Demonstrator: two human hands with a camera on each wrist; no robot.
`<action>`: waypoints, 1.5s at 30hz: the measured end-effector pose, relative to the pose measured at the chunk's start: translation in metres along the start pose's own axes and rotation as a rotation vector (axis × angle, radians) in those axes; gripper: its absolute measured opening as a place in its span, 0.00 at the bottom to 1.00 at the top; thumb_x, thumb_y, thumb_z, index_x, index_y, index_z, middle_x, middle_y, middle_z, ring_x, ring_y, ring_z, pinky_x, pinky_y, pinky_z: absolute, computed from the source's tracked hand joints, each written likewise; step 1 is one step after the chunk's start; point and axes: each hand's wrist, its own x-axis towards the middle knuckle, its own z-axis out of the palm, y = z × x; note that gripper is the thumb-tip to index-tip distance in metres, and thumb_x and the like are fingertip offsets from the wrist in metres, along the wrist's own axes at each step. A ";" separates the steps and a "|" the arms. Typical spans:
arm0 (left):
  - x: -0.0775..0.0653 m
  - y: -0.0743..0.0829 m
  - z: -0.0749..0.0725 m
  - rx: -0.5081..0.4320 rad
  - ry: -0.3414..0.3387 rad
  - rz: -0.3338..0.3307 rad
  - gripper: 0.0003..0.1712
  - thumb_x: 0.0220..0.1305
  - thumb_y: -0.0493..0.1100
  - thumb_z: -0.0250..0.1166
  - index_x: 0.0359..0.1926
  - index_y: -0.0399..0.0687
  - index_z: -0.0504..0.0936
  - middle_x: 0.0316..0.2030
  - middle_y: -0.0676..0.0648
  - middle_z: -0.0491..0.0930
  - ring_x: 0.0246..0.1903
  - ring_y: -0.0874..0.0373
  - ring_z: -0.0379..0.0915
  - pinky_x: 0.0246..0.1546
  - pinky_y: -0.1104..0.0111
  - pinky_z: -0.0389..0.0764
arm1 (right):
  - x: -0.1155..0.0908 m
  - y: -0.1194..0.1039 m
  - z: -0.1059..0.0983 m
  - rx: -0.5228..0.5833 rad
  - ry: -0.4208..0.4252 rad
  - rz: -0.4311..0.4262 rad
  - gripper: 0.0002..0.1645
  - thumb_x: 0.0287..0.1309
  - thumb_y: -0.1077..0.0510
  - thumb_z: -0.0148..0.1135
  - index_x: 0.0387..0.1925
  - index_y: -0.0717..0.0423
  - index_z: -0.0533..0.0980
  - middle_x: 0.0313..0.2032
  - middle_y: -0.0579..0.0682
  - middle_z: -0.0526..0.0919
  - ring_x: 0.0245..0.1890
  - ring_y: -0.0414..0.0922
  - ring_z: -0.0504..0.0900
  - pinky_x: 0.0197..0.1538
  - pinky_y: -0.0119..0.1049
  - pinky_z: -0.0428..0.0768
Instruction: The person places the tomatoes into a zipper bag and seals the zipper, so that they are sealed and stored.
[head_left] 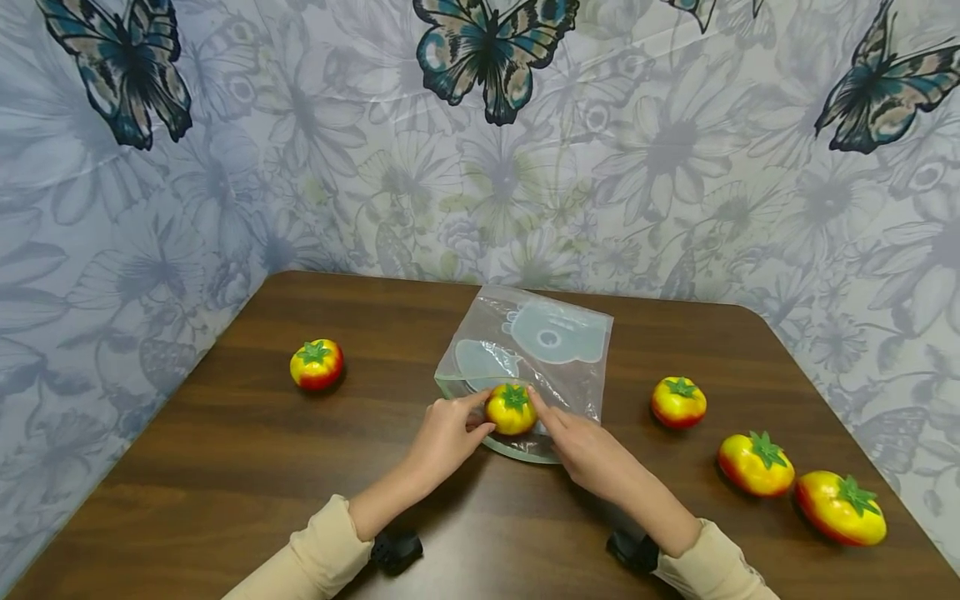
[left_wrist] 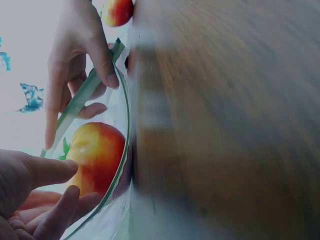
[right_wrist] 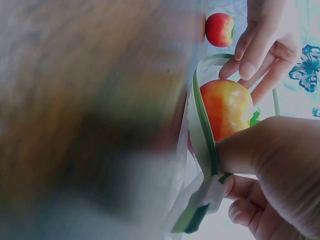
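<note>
- Head view: table (head_left: 225, 450) is brown, with a floral cloth (head_left: 510, 183) bearing butterflies behind it.
- Head view: a clear bag (head_left: 555, 379) with pale printed shapes lies on the table, its green-edged rim (head_left: 525, 457) towards the person.
- Head view: the fruit (head_left: 512, 414), yellow with a green leafy top, sits at the bag's mouth, between the two hands.
- Head view: left hand (head_left: 444, 433) has thumb and forefinger set against the fruit's left side. Right hand (head_left: 588, 446) is at the fruit's right, forefinger extended beside it.
- Head view: a second fruit (head_left: 317, 365) stands well apart on the left. Third fruit (head_left: 678, 402), fourth fruit (head_left: 756, 464) and fifth fruit (head_left: 840, 508) stand to the right, the last two close together.
- Left wrist view: the left hand holds the fruit, thumb at one side and fingers at the other. The rim curves around the fruit. How firm the hold is, cannot be told.
- Right wrist view: the right hand pinches the rim, thumb over the inner side, other fingers curled outside it. The bag's mouth is spread, with the fruit within the curve.
</note>
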 end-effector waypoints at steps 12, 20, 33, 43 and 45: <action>0.003 -0.002 -0.002 0.009 0.032 0.060 0.21 0.49 0.36 0.73 0.47 0.37 0.83 0.39 0.43 0.83 0.34 0.57 0.81 0.32 0.71 0.79 | 0.003 0.000 0.001 -0.003 0.018 -0.015 0.56 0.43 0.74 0.68 0.70 0.63 0.48 0.40 0.53 0.78 0.34 0.46 0.78 0.42 0.40 0.78; 0.012 0.000 0.003 0.049 0.063 0.071 0.15 0.50 0.35 0.72 0.42 0.38 0.85 0.34 0.44 0.84 0.32 0.56 0.81 0.31 0.69 0.80 | 0.001 0.003 0.001 -0.018 0.013 0.005 0.55 0.44 0.74 0.66 0.71 0.63 0.48 0.39 0.52 0.78 0.34 0.46 0.78 0.41 0.40 0.79; 0.002 0.008 -0.022 0.053 0.002 0.058 0.15 0.51 0.39 0.72 0.42 0.41 0.86 0.32 0.48 0.84 0.24 0.61 0.78 0.25 0.72 0.76 | 0.000 0.004 0.005 0.002 0.025 -0.020 0.53 0.44 0.75 0.65 0.70 0.65 0.48 0.39 0.54 0.78 0.34 0.48 0.78 0.41 0.43 0.78; -0.002 -0.010 -0.090 -0.017 0.186 -0.048 0.20 0.51 0.39 0.73 0.48 0.44 0.84 0.42 0.45 0.82 0.35 0.52 0.81 0.35 0.60 0.80 | 0.001 0.005 0.003 -0.009 0.027 -0.036 0.53 0.45 0.74 0.65 0.70 0.66 0.48 0.39 0.54 0.77 0.34 0.48 0.77 0.42 0.43 0.78; -0.003 -0.022 -0.105 0.027 0.251 -0.079 0.23 0.50 0.40 0.73 0.51 0.45 0.82 0.45 0.43 0.81 0.37 0.48 0.80 0.36 0.56 0.79 | 0.000 0.004 0.003 -0.010 0.019 -0.033 0.53 0.45 0.73 0.66 0.70 0.66 0.48 0.39 0.53 0.77 0.34 0.48 0.77 0.43 0.42 0.78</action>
